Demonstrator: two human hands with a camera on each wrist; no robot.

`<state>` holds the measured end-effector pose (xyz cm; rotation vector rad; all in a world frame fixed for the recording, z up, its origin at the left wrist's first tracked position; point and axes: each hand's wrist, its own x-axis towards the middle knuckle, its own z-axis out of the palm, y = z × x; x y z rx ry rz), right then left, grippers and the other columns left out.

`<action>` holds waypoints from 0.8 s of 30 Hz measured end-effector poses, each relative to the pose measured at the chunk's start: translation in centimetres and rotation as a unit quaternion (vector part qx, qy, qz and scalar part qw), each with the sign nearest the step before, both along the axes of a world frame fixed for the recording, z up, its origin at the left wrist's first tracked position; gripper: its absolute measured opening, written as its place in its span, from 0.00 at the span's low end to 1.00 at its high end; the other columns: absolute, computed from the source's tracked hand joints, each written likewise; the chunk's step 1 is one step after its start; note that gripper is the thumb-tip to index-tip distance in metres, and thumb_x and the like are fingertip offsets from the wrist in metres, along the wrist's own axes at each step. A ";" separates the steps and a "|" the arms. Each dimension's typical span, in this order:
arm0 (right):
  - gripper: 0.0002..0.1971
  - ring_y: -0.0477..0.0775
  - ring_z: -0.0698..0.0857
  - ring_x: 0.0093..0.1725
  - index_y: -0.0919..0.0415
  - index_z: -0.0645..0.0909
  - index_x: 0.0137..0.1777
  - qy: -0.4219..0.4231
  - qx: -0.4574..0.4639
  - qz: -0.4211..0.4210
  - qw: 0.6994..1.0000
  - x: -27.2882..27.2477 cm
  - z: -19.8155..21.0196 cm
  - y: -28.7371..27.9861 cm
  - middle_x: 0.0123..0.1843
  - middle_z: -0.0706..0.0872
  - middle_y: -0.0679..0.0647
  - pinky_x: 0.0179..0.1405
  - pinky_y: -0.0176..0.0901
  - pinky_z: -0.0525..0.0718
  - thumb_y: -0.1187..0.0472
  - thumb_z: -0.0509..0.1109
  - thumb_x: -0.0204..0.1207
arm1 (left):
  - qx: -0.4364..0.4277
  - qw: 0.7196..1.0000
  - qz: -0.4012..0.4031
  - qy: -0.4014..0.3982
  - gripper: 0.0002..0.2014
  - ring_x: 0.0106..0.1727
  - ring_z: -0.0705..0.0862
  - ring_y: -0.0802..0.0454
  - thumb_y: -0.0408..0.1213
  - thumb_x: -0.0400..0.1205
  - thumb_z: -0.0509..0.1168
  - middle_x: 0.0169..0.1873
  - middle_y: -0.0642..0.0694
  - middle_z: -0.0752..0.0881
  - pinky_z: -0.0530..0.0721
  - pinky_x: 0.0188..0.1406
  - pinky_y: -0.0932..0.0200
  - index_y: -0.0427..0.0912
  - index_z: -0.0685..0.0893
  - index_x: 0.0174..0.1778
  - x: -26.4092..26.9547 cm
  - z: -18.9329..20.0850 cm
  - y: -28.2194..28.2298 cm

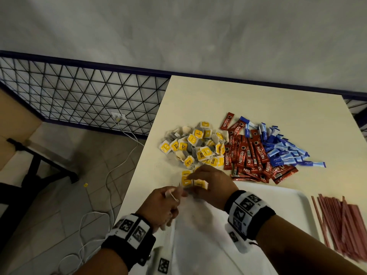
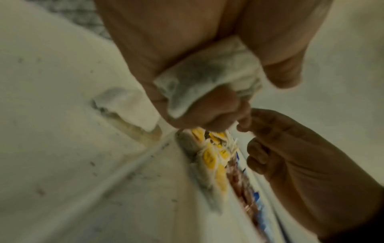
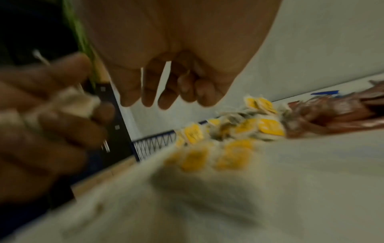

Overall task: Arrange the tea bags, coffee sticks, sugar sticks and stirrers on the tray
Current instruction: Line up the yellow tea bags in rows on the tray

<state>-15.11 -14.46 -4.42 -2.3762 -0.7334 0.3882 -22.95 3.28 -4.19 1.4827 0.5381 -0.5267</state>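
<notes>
A heap of yellow-tagged tea bags [image 1: 195, 147] lies on the cream table, with red coffee sticks [image 1: 252, 155] and blue sugar sticks [image 1: 286, 150] to its right. Thin red stirrers [image 1: 341, 221] lie right of the white tray [image 1: 288, 207]. My left hand [image 1: 165, 202] grips a few tea bags [image 2: 207, 77] over the tray's far left corner. My right hand [image 1: 207, 182] hovers over several loose yellow tags [image 1: 186, 180], fingers curled, fingertips meeting the left hand's. Whether it pinches a string is hidden. One tea bag [image 2: 124, 108] lies on the tray.
The table's left edge [image 1: 139, 169] drops to a tiled floor with white cables [image 1: 111, 175]. A blue wire-mesh fence [image 1: 79, 92] and a grey wall stand behind. A cardboard box [image 1: 14, 124] sits at the far left.
</notes>
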 end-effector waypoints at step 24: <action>0.03 0.37 0.79 0.38 0.50 0.87 0.44 0.113 0.053 0.000 0.992 0.6 6.7 0.9 0.39 0.84 0.39 0.39 0.30 0.74 0.53 0.74 0.74 | 0.213 0.947 -0.017 -0.240 0.17 0.30 0.78 0.62 0.40 0.71 0.78 0.47 0.57 0.82 0.75 0.32 0.69 0.64 0.83 0.48 0.7 2.3 -0.2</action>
